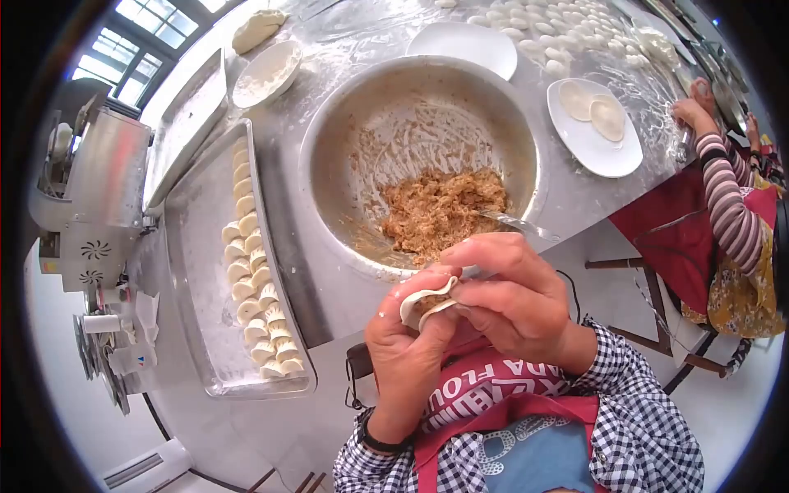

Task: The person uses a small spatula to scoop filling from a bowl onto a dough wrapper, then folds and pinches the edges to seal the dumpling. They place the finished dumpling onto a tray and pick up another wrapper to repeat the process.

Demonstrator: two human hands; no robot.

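Note:
Between my two hands is a half-folded dumpling (427,303), its dough wrapper still parted at the near side with brown filling showing inside. My left hand (404,337) cups it from the left, thumb against the lower edge. The fingers of my right hand (518,300) pinch the wrapper's right edge. Just beyond my hands stands a large metal bowl (320,197) with minced filling (444,209) heaped on its near side. A metal utensil handle (526,226) leans out of the filling over the right rim.
To the left, a metal tray (197,304) holds rows of folded dumplings (267,320). A white plate (612,156) carries two wrappers; another plate (468,45) and many dough pieces (559,25) lie behind. A flour bowl (267,74) stands back left. Another person's hands (697,107) work at right.

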